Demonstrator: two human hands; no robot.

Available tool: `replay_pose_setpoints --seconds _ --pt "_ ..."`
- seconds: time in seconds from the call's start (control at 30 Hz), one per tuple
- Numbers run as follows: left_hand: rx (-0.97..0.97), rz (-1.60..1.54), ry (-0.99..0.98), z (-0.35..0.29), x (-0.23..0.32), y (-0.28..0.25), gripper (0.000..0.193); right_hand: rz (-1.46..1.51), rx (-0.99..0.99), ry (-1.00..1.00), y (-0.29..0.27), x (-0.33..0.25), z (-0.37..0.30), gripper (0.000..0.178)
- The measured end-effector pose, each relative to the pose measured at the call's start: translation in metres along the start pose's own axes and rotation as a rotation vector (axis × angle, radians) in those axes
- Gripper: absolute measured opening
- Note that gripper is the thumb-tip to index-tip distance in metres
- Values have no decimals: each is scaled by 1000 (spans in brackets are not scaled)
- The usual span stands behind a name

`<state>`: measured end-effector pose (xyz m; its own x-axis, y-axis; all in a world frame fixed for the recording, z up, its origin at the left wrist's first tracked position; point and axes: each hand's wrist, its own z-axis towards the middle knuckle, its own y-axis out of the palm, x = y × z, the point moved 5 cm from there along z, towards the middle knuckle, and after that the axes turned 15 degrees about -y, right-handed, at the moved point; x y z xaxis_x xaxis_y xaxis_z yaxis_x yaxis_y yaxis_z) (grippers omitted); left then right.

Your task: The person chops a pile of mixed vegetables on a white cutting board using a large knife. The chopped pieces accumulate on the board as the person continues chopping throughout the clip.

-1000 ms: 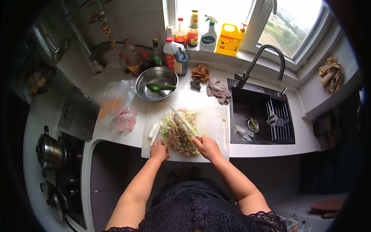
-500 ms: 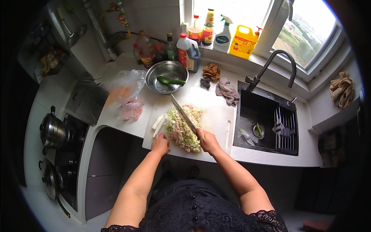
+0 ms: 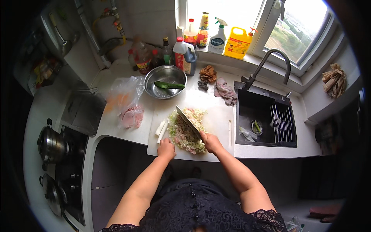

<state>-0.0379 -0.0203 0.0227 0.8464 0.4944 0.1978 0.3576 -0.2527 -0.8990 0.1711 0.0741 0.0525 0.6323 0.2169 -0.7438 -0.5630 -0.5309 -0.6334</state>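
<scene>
My right hand [image 3: 211, 143] is wrapped round the handle of a kitchen knife [image 3: 188, 122] with a broad blade. The blade lies slantwise across a heap of finely chopped pale green and pinkish food [image 3: 183, 138] on a white cutting board [image 3: 219, 123]. At the board's front left, my left hand [image 3: 166, 148] rests with its fingers curled in, and no object shows in it. Just beyond it lie white stalk pieces [image 3: 163, 133], apart from the heap. What the blade's lower edge touches is hidden by the blade.
Behind the board stands a steel bowl [image 3: 150, 86] with a green cucumber-like vegetable [image 3: 169, 85]. Plastic bags [image 3: 131, 117], one with pink meat, lie left. Cloths [image 3: 225, 92] and a black sink [image 3: 247, 144] are right. Bottles [image 3: 181, 58] line the back; pots [image 3: 52, 145] stand far left.
The knife has come down onto the heap, its tip shifting nearer to me. My left hand stays by the board's front edge. The whole view has shifted slightly.
</scene>
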Motion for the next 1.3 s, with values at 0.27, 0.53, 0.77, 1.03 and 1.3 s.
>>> replay_pose_setpoints --seconds 0.27,0.53,0.77,1.03,1.3 --pt "100 -75 70 0 -3 1 16 -91 127 -12 -2 -7 -4 65" --pt "75 -42 116 0 -5 -3 16 -25 152 -68 4 -7 0 65" --pt "-43 17 79 1 -2 -10 19 -25 167 -146 7 -37 3 63" --pt "40 12 65 4 -4 -4 18 85 103 -33 52 -57 14 67" --pt "60 -9 88 4 -6 -5 16 50 140 -24 47 -66 20 68"
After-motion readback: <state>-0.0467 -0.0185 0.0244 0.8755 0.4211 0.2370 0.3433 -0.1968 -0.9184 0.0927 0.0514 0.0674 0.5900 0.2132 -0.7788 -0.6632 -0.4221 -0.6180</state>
